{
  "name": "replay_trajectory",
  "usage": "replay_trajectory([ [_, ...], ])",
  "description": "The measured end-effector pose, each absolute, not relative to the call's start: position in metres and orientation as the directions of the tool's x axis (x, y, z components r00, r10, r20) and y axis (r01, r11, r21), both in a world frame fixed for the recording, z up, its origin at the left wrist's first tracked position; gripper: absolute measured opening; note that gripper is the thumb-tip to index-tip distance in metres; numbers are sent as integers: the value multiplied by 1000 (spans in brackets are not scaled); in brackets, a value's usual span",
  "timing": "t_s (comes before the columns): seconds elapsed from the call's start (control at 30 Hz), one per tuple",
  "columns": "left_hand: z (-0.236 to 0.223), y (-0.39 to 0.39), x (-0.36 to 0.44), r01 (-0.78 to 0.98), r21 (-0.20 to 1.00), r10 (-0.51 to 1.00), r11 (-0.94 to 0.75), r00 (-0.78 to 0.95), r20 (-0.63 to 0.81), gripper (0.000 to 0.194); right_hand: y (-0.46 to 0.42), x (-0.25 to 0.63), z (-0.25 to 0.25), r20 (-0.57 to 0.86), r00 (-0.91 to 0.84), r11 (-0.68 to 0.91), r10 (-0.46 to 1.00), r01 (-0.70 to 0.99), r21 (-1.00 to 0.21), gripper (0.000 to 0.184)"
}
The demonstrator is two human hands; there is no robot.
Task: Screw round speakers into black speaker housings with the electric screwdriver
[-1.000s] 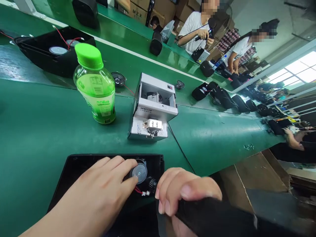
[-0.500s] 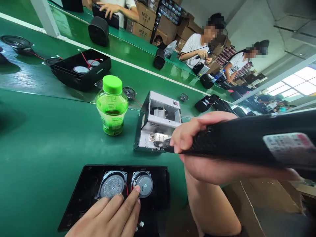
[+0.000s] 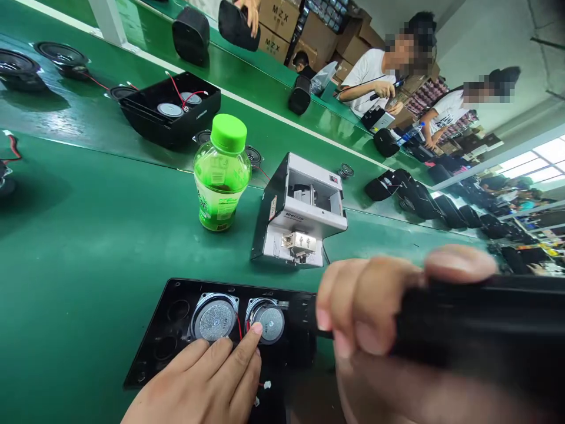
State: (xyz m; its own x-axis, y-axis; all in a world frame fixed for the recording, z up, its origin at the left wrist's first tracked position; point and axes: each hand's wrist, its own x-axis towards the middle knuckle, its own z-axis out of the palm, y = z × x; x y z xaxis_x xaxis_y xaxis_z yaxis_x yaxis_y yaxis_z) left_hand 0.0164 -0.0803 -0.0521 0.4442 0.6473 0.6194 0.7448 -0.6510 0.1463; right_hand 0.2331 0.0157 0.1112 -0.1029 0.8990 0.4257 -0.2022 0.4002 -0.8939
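A black panel [image 3: 152, 350] holds two round grey speakers [image 3: 216, 321].

The green bench [image 3: 88, 247] is carrying a flat black panel [image 3: 180, 327]; beyond it — near each other — a green-capped bottle [image 3: 220, 200] and a grey-and-black machine [image 3: 300, 215] are standing. Past the seam [image 3: 110, 153], an open black housing [image 3: 176, 126] and loose speakers [image 3: 62, 56] are resting on the farther green surface [image 3: 260, 129].

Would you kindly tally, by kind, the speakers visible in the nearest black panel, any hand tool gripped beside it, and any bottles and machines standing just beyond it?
Speakers: 2
Hand tool: 1
Bottle: 1
Machine: 1
Total: 5
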Motion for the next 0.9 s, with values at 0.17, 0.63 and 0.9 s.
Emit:
replay_trajectory([
  [0.17,-45,-75,18,732,207,649,-649,391,652,35,24,202,84,436,-58,405,898,-278,-871,61],
  [0.63,-25,-72,13,732,181,663,-657,447,600,41,25,203,77,384,-114,358,916,-197,-913,40],
  [0.9,-32,-74,15,711,222,682,-667,464,565,35,14,218,83,433,-450,483,781,-6,-876,39],
])
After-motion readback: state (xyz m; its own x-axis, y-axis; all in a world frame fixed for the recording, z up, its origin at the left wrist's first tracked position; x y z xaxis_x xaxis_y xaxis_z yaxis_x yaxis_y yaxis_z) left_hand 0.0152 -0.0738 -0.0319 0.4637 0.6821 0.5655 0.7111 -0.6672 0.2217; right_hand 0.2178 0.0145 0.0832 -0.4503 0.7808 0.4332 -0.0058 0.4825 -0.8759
